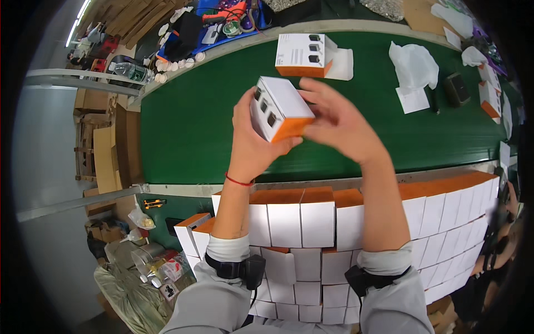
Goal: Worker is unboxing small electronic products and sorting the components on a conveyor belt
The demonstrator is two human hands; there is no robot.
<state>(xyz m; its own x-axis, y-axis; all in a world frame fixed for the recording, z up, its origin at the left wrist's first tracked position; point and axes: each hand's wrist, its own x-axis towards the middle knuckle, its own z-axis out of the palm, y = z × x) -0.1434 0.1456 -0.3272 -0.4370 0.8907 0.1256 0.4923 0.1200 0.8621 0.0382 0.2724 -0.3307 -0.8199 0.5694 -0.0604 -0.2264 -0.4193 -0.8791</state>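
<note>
Over the green belt I hold a small white and orange cardboard box [282, 100], tilted, with pictures of a dark device on one side. My left hand [249, 131] is wrapped round its left side and underside. Close by the right side of the box is my right hand [340, 119], slightly blurred, its fingers apart and curved; whether the fingertips touch the cardboard I cannot tell. Just beyond, a second box [302, 53] of the same kind lies on the belt with a white flap [341, 64] folded out.
Rows of stacked white and orange boxes [317, 222] fill the near side. On the belt's right are a crumpled white plastic bag [414, 65], a dark block-shaped device [457, 89] and more boxes [490, 100]. A blue tray [261, 19] with tools stands beyond the far edge.
</note>
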